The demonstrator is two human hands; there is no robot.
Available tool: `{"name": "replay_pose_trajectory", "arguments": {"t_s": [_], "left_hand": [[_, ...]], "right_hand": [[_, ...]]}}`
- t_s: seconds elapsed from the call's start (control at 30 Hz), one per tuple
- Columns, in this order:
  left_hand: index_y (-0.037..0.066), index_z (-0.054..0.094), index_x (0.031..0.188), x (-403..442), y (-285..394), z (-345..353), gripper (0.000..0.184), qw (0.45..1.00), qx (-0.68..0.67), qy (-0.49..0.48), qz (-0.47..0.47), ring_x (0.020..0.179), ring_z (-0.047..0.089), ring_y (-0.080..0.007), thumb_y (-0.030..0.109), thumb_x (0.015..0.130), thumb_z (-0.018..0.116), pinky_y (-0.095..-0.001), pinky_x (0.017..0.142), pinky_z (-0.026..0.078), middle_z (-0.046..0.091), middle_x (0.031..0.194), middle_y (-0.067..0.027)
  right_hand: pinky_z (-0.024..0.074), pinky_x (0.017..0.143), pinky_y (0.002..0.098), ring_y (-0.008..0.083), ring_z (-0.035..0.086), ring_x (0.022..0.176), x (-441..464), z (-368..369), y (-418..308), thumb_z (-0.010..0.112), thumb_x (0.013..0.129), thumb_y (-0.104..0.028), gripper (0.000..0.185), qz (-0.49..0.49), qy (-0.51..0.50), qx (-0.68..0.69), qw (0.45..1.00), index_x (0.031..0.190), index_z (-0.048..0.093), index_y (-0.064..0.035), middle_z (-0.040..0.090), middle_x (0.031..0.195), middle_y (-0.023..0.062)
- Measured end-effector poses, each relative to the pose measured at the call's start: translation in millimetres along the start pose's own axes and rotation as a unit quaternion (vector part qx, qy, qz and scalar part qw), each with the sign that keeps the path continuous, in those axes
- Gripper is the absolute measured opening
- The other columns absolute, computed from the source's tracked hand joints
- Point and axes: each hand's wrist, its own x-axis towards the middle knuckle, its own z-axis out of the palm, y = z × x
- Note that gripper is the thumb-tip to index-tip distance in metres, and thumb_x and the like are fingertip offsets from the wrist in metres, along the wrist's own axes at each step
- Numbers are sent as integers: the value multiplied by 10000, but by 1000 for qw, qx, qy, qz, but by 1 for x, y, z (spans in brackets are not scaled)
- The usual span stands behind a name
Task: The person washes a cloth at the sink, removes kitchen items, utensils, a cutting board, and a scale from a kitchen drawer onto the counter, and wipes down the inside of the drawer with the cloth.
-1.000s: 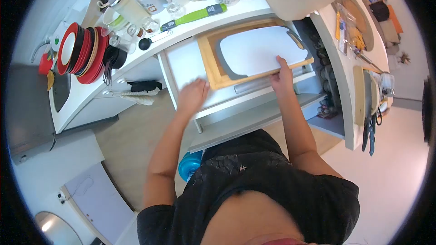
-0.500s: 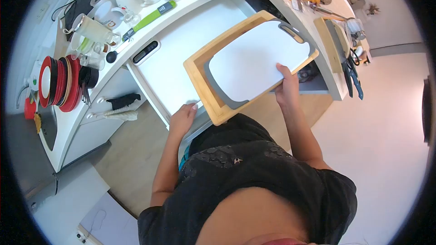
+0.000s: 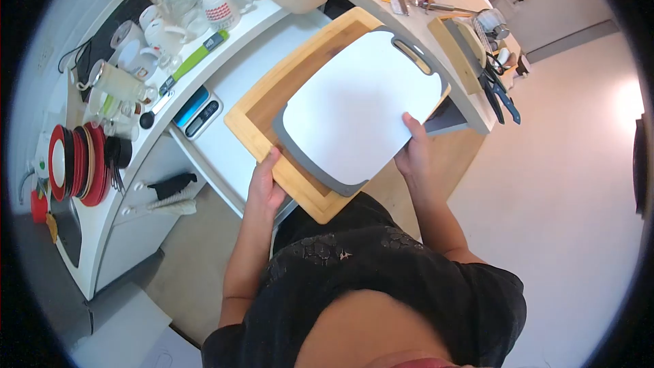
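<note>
1. Left side of our grip: our left hand (image 3: 266, 180) is clamped on the wooden tray (image 3: 289, 75), thumb over the near left rim, fingers hidden. A firm, even pinch should serve us best there, since this hand's thumb does not reach the board on top.
2. Between our hands, the white board (image 3: 361, 109) lies on the tray, not quite covering it. We judge it could slide, so we should tilt gently.
3. Right side: our right hand (image 3: 413, 153) is clamped on the board's near right edge, thumb on top. Its fingers are hidden beneath; we cannot tell how much of the tray they bear.
4. Well left of our left hand, the stacked plates (image 3: 78, 163) call for no wide swing.
5. Beyond that hand, the drawer (image 3: 228, 153) stands out under the tray, a kitchen scale (image 3: 202, 120) inside.
6. Ahead of our right hand, the counter (image 3: 402, 24) runs close beside the board; beyond it to the right, knife handles (image 3: 507, 105) jut out. Floor (image 3: 463, 150) shows just right of our hand, giving us more room.
</note>
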Motion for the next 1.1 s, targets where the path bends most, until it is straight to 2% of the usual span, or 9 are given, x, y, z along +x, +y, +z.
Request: {"name": "replay_pose_trajectory", "arguments": {"t_s": [0.1, 0.43, 0.53, 0.6, 0.7, 0.77, 0.8, 0.97, 1.1], "left_hand": [[19, 384, 1253, -2, -1, 19, 456, 997, 57, -14, 44, 1069, 520, -260, 155, 862, 576, -414, 924, 441, 528, 1142, -128], [33, 395, 1249, 53, -48, 73, 452, 998, -5, -36, 58, 1067, 524, -256, 186, 865, 578, -404, 931, 432, 528, 1162, -108], [32, 391, 1258, 62, -49, 72, 456, 997, -6, -41, 69, 1066, 528, -264, 201, 872, 565, -411, 929, 437, 529, 1168, -117], [27, 383, 1266, 53, -51, 79, 456, 996, 4, -5, 88, 1069, 532, -274, 213, 882, 545, -421, 923, 443, 525, 1180, -129], [19, 392, 1256, 53, -56, 79, 437, 995, 8, 12, 100, 1072, 533, -279, 217, 891, 528, -429, 916, 449, 526, 1181, -139], [16, 401, 1248, 54, -56, 82, 427, 994, 4, 31, 104, 1066, 537, -280, 216, 892, 526, -430, 914, 451, 531, 1175, -140], [16, 424, 1224, 52, -56, 82, 399, 994, 0, 19, 107, 1056, 543, -279, 212, 892, 527, -428, 910, 454, 540, 1160, -137], [21, 483, 1152, 50, -55, 81, 327, 994, -21, 8, 111, 1023, 560, -273, 205, 887, 536, -419, 895, 463, 567, 1107, -129], [23, 505, 1113, 48, -57, 80, 294, 994, -17, 47, 100, 994, 572, -275, 204, 884, 538, -428, 875, 474, 577, 1073, -133]], "right_hand": [[425, 930, 379, 248, 520, 1081, 8, -7, -1, 541, 859, -280, 551, -1, -23, 32, 999, 1265, 350, 39, 509, 1195, 159], [493, 774, 350, 230, 585, 935, 67, -55, -89, 326, 903, -560, 669, 73, -34, -152, 985, 1168, 458, 40, 571, 1063, 155], [486, 576, 372, 252, 618, 670, 67, -60, -123, 365, 890, -569, 605, 168, -42, -371, 912, 910, 591, -8, 632, 763, 129], [448, 546, 409, 317, 597, 628, 60, -40, -146, 437, 881, -493, 488, -116, -52, -774, 621, 808, 570, -30, 603, 689, 153], [445, 655, 407, 317, 594, 714, 107, 12, -186, 483, 880, -347, 339, -310, 27, -687, 657, 821, 588, -30, 605, 750, 164], [448, 733, 425, 342, 585, 853, 198, 22, -194, 478, 873, -326, 329, -414, 60, -705, 573, 942, 602, -28, 612, 873, 188], [457, 783, 423, 322, 589, 903, 259, 17, -194, 471, 865, -303, 309, -418, 50, -764, 489, 987, 615, -59, 624, 953, 155], [453, 843, 415, 325, 541, 1044, 379, 3, -166, 452, 840, -267, 321, -163, 124, -852, 481, 1020, 639, -78, 596, 1086, 128], [469, 809, 398, 296, 574, 1004, 402, -3, -154, 457, 849, -262, 303, -203, 149, -844, 474, 995, 642, -73, 619, 1045, 124]]}}
